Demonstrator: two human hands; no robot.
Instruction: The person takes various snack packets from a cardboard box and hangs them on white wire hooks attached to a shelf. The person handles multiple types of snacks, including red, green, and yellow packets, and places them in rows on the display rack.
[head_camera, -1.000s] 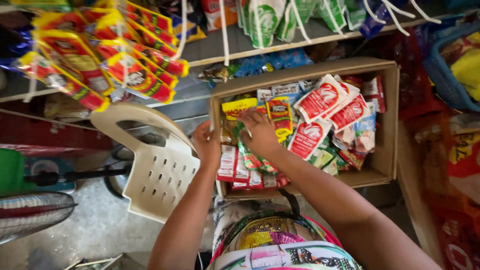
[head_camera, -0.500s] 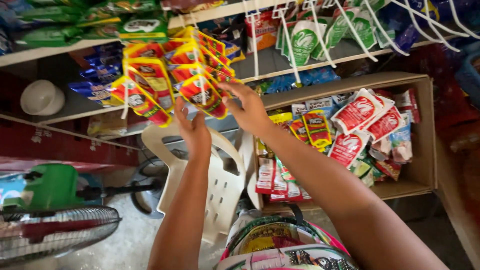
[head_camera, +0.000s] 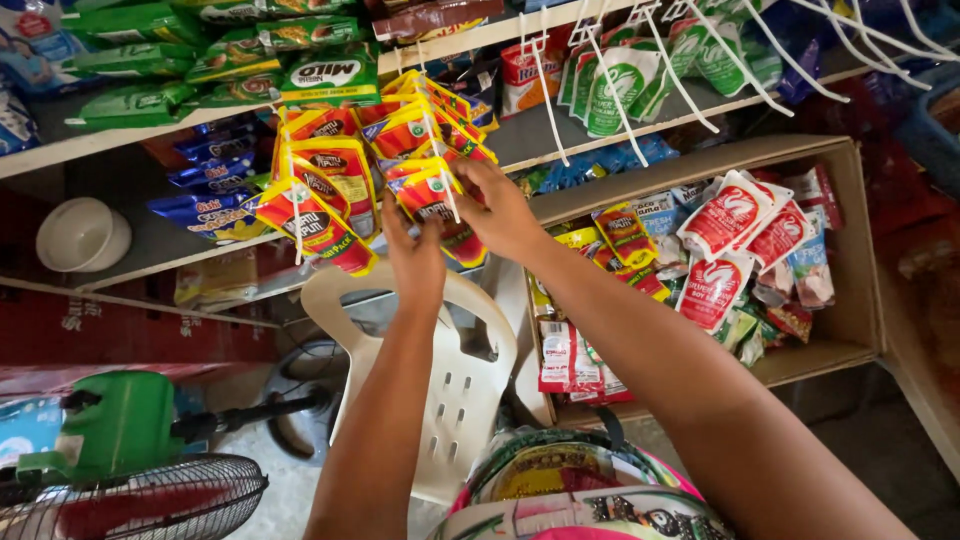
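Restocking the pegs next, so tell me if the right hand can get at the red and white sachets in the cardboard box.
Probably yes: the red and white sachets lie uncovered atop the open cardboard box, beside the right hand.

- Left hand: a second ago at the front edge of the cardboard box; now raised, fingers on the lowest red-and-yellow sachet hanging from a white peg hook.
- Right hand: a second ago among the packets inside the box; now lifted clear, pinching the same sachet at the hook.
- View: tilted upward; green packets on the upper shelf now show, box shifted to the right.
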